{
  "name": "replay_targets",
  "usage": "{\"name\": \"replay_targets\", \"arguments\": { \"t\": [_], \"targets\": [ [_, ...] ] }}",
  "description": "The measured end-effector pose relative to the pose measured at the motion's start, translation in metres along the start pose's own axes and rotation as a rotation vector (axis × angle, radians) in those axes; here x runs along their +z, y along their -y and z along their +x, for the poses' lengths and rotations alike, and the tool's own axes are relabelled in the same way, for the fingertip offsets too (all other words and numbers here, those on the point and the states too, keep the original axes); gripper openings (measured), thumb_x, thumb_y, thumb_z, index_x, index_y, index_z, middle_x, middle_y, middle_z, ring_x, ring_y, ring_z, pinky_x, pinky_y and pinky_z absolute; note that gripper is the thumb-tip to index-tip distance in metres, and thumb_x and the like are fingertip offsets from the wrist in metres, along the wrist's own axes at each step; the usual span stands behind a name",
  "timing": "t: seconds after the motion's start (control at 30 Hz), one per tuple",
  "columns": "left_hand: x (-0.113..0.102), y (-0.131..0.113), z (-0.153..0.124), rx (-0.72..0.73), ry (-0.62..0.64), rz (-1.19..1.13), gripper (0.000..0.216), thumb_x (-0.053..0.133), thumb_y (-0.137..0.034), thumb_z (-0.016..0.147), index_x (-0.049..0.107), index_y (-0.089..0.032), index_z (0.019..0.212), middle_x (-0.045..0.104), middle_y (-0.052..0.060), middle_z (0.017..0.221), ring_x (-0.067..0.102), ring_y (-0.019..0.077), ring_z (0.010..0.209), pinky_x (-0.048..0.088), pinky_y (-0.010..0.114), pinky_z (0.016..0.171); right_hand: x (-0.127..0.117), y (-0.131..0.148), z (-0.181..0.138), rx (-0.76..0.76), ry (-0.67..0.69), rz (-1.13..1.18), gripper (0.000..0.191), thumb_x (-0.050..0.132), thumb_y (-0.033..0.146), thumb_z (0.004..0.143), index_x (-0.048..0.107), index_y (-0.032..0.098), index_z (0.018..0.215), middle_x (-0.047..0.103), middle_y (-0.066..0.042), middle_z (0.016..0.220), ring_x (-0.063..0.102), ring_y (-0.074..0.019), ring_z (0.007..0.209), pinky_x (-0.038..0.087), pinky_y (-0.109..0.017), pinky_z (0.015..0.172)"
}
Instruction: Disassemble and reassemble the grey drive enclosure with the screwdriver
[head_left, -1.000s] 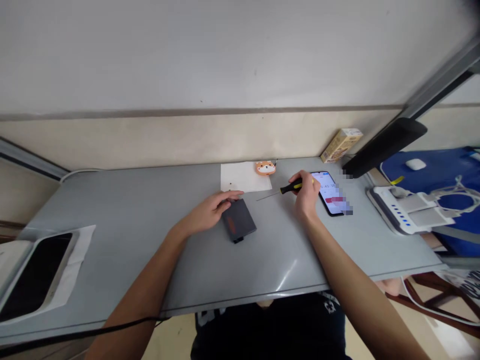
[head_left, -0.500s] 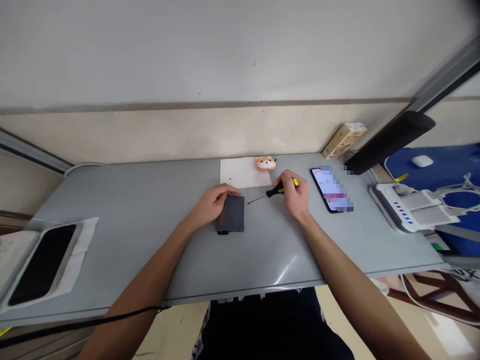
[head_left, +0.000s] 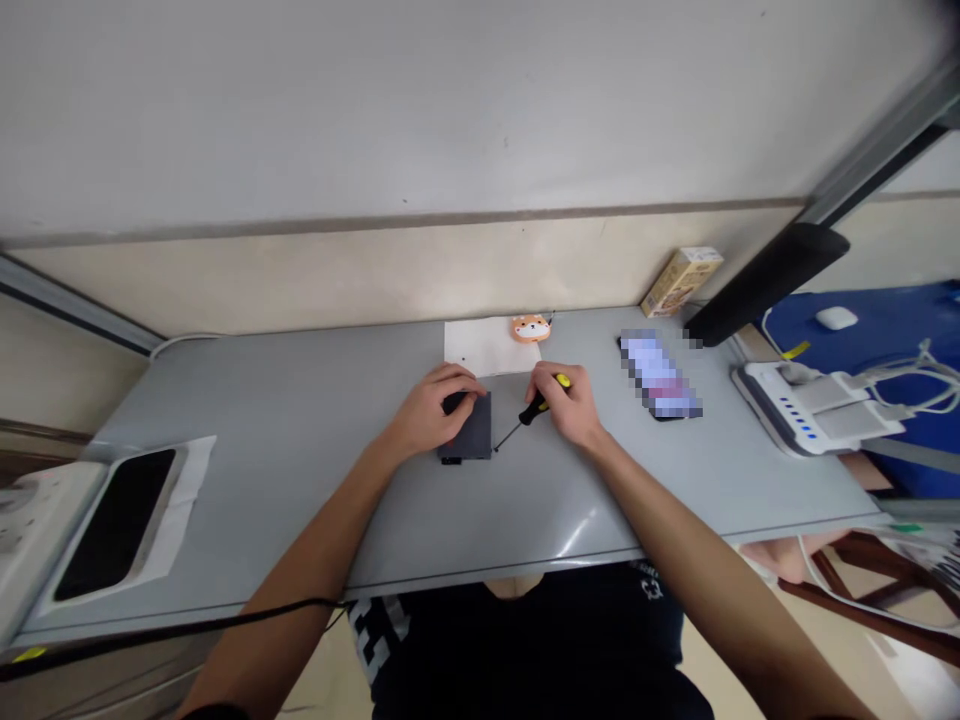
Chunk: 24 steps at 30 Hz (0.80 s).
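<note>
A flat dark grey box [head_left: 475, 436] with a small black part at its lower left edge lies on the grey table. My left hand [head_left: 441, 408] grips it from the left, fingers over the far edge and thumb across its top face, covering much of it. In my right hand [head_left: 564, 400] is a screwdriver [head_left: 531, 409] with a black and yellow handle, my fingers wrapped round it. Its thin shaft slants down to the left. The tip is close by the box's near right corner, beside a tiny dark speck; whether they touch I cannot tell.
Behind my hands lies a white sheet [head_left: 480, 345] bearing an orange animal-faced case [head_left: 531, 328]. To the right are a lit phone [head_left: 656, 372], a carton [head_left: 681, 282], a black cylinder [head_left: 769, 283] and a white charging station [head_left: 806, 410]. A dark-screened phone [head_left: 120, 520] lies left.
My left hand has shifted further over the box, thumb now on its face. My right hand has moved left, and the screwdriver tip has dropped from the box's far right side to its near right corner.
</note>
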<state>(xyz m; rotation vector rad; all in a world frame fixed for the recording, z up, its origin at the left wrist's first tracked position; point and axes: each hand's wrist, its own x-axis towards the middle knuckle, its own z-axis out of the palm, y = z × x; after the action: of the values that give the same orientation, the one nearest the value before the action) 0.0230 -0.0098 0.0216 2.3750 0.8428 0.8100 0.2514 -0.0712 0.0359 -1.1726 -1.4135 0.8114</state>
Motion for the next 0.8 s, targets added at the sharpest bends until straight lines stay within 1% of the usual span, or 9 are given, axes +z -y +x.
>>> {"name": "replay_targets", "arguments": {
  "t": [0.13, 0.2, 0.27, 0.43, 0.5, 0.67, 0.8],
  "targets": [
    [-0.004, -0.010, 0.000, 0.037, 0.058, 0.004, 0.017, 0.056, -0.023, 0.095, 0.071, -0.023, 0.101, 0.068, 0.007, 0.106, 0.063, 0.0219, 0.103, 0.052, 0.041, 0.097, -0.008, -0.001, 0.006, 0.006, -0.121, 0.044, 0.041, 0.047, 0.031, 0.091, 0.060, 0.021, 0.053, 0.057, 0.000, 0.056, 0.050, -0.0139, 0.058, 0.039, -0.028, 0.059],
    [-0.005, -0.013, 0.000, 0.058, 0.081, 0.009, 0.017, 0.057, -0.022, 0.094, 0.071, -0.023, 0.102, 0.068, 0.007, 0.106, 0.063, 0.0219, 0.103, 0.052, 0.042, 0.097, -0.009, -0.002, 0.007, 0.007, -0.160, 0.059, 0.041, 0.046, 0.030, 0.090, 0.059, 0.021, 0.052, 0.055, 0.000, 0.056, 0.048, -0.0139, 0.058, 0.038, -0.028, 0.058],
    [-0.004, -0.015, 0.000, 0.074, 0.097, 0.032, 0.017, 0.056, -0.021, 0.094, 0.071, -0.023, 0.101, 0.068, 0.007, 0.105, 0.062, 0.0221, 0.102, 0.051, 0.042, 0.097, -0.007, -0.003, 0.006, 0.014, -0.147, 0.060, 0.041, 0.046, 0.031, 0.091, 0.060, 0.021, 0.053, 0.055, 0.000, 0.057, 0.049, -0.0139, 0.059, 0.038, -0.028, 0.059],
    [0.001, -0.015, 0.000, 0.114, 0.101, 0.100, 0.018, 0.056, -0.019, 0.093, 0.072, -0.023, 0.099, 0.068, 0.007, 0.104, 0.062, 0.0221, 0.101, 0.050, 0.042, 0.098, 0.000, 0.000, 0.001, 0.005, -0.013, 0.026, 0.042, 0.048, 0.035, 0.094, 0.063, 0.021, 0.057, 0.060, 0.000, 0.059, 0.051, -0.0135, 0.059, 0.040, -0.028, 0.060],
    [0.003, -0.016, 0.000, 0.116, 0.097, 0.101, 0.017, 0.057, -0.019, 0.093, 0.072, -0.023, 0.099, 0.068, 0.007, 0.104, 0.062, 0.0221, 0.101, 0.050, 0.043, 0.099, -0.002, 0.001, 0.001, -0.004, -0.021, 0.025, 0.042, 0.048, 0.036, 0.094, 0.063, 0.021, 0.057, 0.059, 0.000, 0.058, 0.050, -0.0131, 0.057, 0.039, -0.028, 0.059],
    [0.002, -0.022, 0.001, 0.104, 0.114, 0.072, 0.017, 0.058, -0.022, 0.093, 0.072, -0.024, 0.101, 0.067, 0.007, 0.106, 0.061, 0.0219, 0.100, 0.047, 0.044, 0.102, -0.011, 0.001, 0.007, -0.004, -0.147, 0.056, 0.042, 0.047, 0.032, 0.091, 0.060, 0.021, 0.052, 0.056, 0.000, 0.057, 0.048, -0.0135, 0.058, 0.039, -0.028, 0.060],
    [0.003, -0.026, 0.001, 0.094, 0.194, 0.100, 0.017, 0.067, -0.033, 0.091, 0.074, -0.024, 0.104, 0.063, 0.008, 0.110, 0.058, 0.0241, 0.105, 0.047, 0.044, 0.100, -0.017, -0.002, 0.012, -0.016, -0.257, 0.081, 0.040, 0.046, 0.029, 0.089, 0.059, 0.021, 0.052, 0.052, 0.000, 0.056, 0.044, -0.0130, 0.058, 0.034, -0.028, 0.057]
  ]
}}
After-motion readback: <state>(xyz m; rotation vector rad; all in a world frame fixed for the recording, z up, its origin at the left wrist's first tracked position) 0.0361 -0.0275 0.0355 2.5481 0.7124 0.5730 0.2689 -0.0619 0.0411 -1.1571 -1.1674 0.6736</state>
